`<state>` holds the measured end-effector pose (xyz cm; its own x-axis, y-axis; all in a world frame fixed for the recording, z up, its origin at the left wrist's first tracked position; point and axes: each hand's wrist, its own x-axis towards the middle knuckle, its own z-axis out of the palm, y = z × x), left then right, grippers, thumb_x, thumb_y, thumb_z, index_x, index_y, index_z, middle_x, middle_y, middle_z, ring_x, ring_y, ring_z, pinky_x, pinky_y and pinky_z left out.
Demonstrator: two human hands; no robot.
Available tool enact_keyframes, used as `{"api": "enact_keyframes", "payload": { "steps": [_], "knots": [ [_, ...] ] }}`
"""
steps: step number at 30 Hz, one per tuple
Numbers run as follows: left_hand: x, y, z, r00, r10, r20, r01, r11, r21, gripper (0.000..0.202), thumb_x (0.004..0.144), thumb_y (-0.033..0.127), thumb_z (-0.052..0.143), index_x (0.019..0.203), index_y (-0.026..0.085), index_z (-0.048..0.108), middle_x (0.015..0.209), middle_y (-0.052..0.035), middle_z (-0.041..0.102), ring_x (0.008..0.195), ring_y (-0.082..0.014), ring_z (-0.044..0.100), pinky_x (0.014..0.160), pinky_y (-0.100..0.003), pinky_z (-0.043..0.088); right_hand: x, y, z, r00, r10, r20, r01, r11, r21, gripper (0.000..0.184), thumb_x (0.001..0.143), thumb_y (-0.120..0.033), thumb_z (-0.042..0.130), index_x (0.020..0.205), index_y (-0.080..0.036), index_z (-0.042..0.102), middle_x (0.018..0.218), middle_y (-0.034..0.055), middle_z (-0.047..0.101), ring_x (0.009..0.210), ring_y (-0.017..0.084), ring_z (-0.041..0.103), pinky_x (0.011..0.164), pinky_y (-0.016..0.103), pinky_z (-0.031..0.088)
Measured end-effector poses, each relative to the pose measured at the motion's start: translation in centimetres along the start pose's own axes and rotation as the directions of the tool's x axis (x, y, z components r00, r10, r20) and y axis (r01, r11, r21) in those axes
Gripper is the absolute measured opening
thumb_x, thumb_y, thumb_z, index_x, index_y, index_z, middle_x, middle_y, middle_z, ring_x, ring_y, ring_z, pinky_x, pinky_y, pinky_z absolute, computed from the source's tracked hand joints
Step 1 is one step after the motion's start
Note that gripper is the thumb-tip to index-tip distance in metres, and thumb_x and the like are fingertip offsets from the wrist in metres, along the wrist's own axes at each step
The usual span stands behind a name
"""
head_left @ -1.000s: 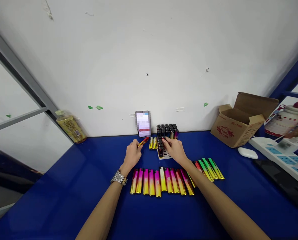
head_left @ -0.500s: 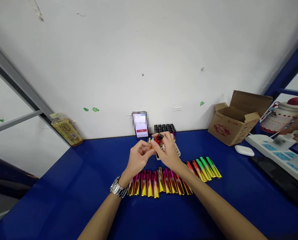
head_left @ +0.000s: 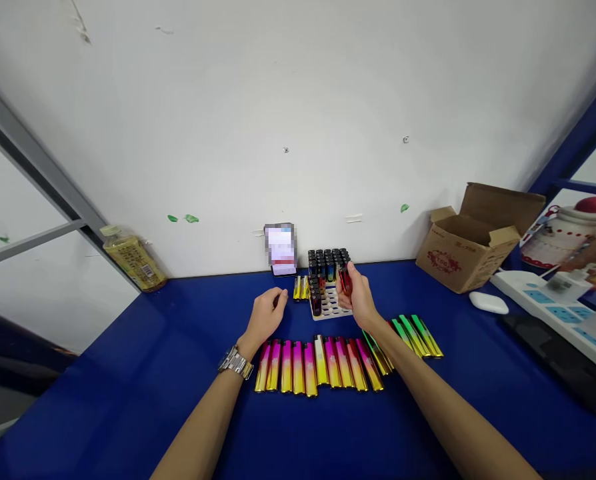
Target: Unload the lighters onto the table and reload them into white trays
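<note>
Near the centre of the frame, a red lighter (head_left: 345, 281) is gripped by the right hand (head_left: 359, 300), its thumb near the top, above the right part of a white rack (head_left: 333, 312). The left hand (head_left: 264, 315), a watch (head_left: 237, 362) on its wrist, is curled to the left of the rack; something dark shows at its fingertips, but whether anything is held cannot be told.

Black-topped lighters (head_left: 329, 257) are stood upright in the rack's back and left holes. Gold lighters (head_left: 301, 288) are set between the left hand and the rack. Below the hands, pink-and-yellow lighters (head_left: 299, 368) are laid in a row on the blue tabletop (head_left: 328, 433), with green-and-yellow lighters (head_left: 417, 335) laid to the right. Small marks are printed on the row, too small to be read.

A phone (head_left: 283, 250) is propped against the wall, its screen partly blurred. At far left, a bottle (head_left: 137, 259) is wrapped in a yellow label with illegible dark writing. At right, a box (head_left: 453, 257) is printed with a red emblem, its number unclear.
</note>
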<state>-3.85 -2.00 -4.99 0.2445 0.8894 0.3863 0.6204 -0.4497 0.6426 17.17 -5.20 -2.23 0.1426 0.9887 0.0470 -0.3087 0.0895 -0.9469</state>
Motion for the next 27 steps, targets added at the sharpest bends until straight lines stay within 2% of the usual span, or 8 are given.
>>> {"api": "enact_keyframes", "payload": {
  "steps": [3,9,12,22,27],
  "knots": [
    [0.0,-0.2,0.1,1.000,0.017,0.023,-0.018,0.998,0.054,0.038,0.093,0.040,0.037,0.069,0.019,0.057,0.063,-0.0002,0.059,0.057,-0.0140,0.054,0.060,-0.027,0.038,-0.1,0.1,0.0,0.989,0.124,-0.081,-0.123,0.992,0.020,0.060,0.087,-0.062,0.039,0.042,-0.022,0.038,0.029,-0.0070,0.021,0.028,0.006,0.016,0.033,0.023,0.013],
    [0.0,-0.2,0.2,0.999,0.038,0.039,-0.041,0.995,0.091,0.038,0.093,0.039,0.037,0.067,0.019,0.056,0.061,0.0005,0.057,0.057,-0.0140,0.052,0.060,-0.027,0.036,-0.3,0.0,0.9,0.957,0.251,-0.143,-0.242,0.967,0.079,0.050,0.089,-0.045,0.033,0.044,-0.025,0.028,0.031,-0.0061,0.022,0.028,0.008,0.016,0.030,0.022,0.013],
    [0.0,-0.2,0.2,0.998,0.044,0.045,-0.049,0.993,0.106,0.038,0.093,0.039,0.037,0.067,0.019,0.057,0.063,-0.0004,0.059,0.059,-0.0144,0.053,0.061,-0.027,0.036,-0.5,-0.2,1.3,0.955,0.239,-0.174,-0.229,0.971,0.074,0.047,0.089,-0.041,0.032,0.045,-0.025,0.028,0.031,-0.0061,0.023,0.028,0.008,0.016,0.030,0.021,0.014],
    [0.0,-0.1,0.2,0.998,0.033,0.062,-0.041,0.991,0.130,0.038,0.093,0.038,0.037,0.068,0.019,0.057,0.065,-0.0011,0.060,0.061,-0.0152,0.053,0.062,-0.028,0.035,-0.8,-0.5,1.9,0.956,0.260,-0.133,-0.251,0.965,0.081,0.049,0.088,-0.031,0.027,0.040,-0.024,0.025,0.031,-0.0042,0.020,0.028,0.008,0.016,0.031,0.022,0.012],
    [0.0,-0.1,0.2,0.996,0.050,0.077,-0.062,0.986,0.152,0.035,0.093,0.037,0.037,0.071,0.019,0.057,0.066,-0.0009,0.059,0.062,-0.0159,0.053,0.063,-0.028,0.036,-1.0,-0.4,1.9,0.952,0.279,-0.124,-0.271,0.959,0.084,0.051,0.089,-0.031,0.026,0.039,-0.024,0.026,0.031,-0.0043,0.020,0.028,0.008,0.015,0.032,0.022,0.011]
  ]
}}
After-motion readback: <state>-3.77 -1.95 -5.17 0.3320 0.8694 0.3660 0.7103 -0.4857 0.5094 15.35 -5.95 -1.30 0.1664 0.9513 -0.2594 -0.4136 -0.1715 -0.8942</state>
